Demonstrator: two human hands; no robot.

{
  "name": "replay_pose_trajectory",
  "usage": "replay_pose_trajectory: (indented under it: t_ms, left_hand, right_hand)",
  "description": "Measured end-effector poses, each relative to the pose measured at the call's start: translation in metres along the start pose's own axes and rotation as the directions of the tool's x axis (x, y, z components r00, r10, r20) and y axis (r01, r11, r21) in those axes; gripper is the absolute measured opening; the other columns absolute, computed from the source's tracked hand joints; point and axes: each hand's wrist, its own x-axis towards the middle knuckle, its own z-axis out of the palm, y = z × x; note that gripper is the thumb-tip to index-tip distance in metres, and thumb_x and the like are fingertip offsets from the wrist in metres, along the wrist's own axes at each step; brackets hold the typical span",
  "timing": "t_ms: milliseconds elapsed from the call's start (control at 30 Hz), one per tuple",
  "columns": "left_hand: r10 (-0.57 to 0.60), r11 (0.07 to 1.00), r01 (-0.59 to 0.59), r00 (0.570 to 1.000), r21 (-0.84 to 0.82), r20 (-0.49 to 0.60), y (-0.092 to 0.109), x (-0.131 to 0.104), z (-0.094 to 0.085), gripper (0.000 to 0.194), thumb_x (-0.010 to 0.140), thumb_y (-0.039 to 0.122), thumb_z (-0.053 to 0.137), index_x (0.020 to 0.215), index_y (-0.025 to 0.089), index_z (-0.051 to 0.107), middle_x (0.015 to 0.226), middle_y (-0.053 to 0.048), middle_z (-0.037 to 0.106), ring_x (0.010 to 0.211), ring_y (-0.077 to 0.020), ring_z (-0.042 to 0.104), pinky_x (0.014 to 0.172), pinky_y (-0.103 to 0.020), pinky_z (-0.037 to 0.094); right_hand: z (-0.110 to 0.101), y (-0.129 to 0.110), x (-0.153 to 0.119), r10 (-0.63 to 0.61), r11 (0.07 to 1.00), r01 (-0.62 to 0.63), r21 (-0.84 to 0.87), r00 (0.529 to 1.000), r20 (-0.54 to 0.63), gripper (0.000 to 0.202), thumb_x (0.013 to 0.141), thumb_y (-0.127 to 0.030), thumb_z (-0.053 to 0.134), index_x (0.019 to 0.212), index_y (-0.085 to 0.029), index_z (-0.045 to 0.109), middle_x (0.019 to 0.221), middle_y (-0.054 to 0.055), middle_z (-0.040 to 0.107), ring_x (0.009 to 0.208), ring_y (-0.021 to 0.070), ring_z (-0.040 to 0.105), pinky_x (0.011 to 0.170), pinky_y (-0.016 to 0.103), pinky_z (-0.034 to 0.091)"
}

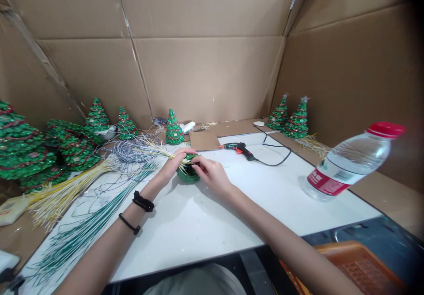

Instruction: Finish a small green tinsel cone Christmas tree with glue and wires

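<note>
A small green tinsel tree [188,178] lies on the white board with its dark underside toward me. My left hand [175,161] is closed around its left side and over a bundle of yellow and white wires [157,148] that runs off to the left. At the dark opening of the tree, my right hand [209,172] pinches something I cannot make out, its fingertips close to the wire ends. Just behind my hands stands another small green tree [173,128]. A black glue gun [243,150] with an orange trigger rests to the right of them.
Decorated trees [73,145] crowd the left side, near green wires [89,217] and yellow wires [76,182]. Two star-topped trees [297,120] are at the back right. A water bottle [347,164] stands at the right. An orange basket [359,264] is below the board edge.
</note>
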Motion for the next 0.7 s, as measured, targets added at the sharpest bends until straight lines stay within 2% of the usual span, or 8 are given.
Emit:
replay_pose_trajectory:
  t_ms: [133, 333, 567, 700]
  left_hand:
    - [-0.011, 1.0, 0.011, 1.0, -0.003, -0.005, 0.002, -0.001, 0.0, 0.034, 0.086, 0.027, 0.035, 0.097, 0.016, 0.065, 0.116, -0.008, 0.062, 0.119, -0.0227, 0.05, 0.111, -0.039, 0.029]
    - [-0.019, 1.0, 0.019, 1.0, 0.002, -0.01, -0.002, 0.001, 0.0, 0.033, 0.085, 0.028, 0.036, 0.097, 0.017, 0.064, 0.115, -0.007, 0.064, 0.118, -0.0226, 0.05, 0.11, -0.04, 0.03]
    - [0.02, 1.0, -0.02, 1.0, 0.004, 0.002, -0.005, 0.001, 0.0, 0.036, 0.085, 0.027, 0.035, 0.096, 0.017, 0.067, 0.115, -0.007, 0.063, 0.117, -0.0215, 0.051, 0.11, -0.037, 0.03]
    - [0.004, 1.0, -0.004, 1.0, 0.005, -0.021, -0.001, 0.0, 0.001, 0.035, 0.085, 0.026, 0.035, 0.094, 0.017, 0.067, 0.113, -0.007, 0.064, 0.116, -0.0217, 0.051, 0.109, -0.037, 0.031]
  right_hand:
    - [-0.004, -0.002, 0.006, -0.04, 0.997, 0.034, 0.074, 0.996, 0.079, 0.015, 0.092, -0.024, 0.046, 0.093, -0.022, 0.06, 0.071, -0.001, 0.063, 0.059, 0.0122, 0.055, 0.06, 0.021, 0.038]
    - [-0.01, 0.002, 0.011, 0.008, 0.972, -0.049, 0.229, 0.984, 0.176, 0.015, 0.089, -0.021, 0.048, 0.099, -0.021, 0.06, 0.068, -0.002, 0.062, 0.06, 0.0126, 0.057, 0.062, 0.021, 0.042]
    - [-0.014, 0.01, 0.009, -0.091, 0.992, 0.074, 0.098, 0.981, 0.173, 0.024, 0.092, -0.019, 0.044, 0.105, -0.023, 0.063, 0.102, 0.005, 0.069, 0.087, 0.017, 0.063, 0.078, 0.027, 0.045]
    - [-0.017, 0.009, 0.012, -0.121, 0.991, 0.106, 0.078, 0.968, 0.22, 0.024, 0.092, -0.018, 0.044, 0.105, -0.023, 0.063, 0.101, 0.005, 0.07, 0.085, 0.0169, 0.064, 0.078, 0.027, 0.046]
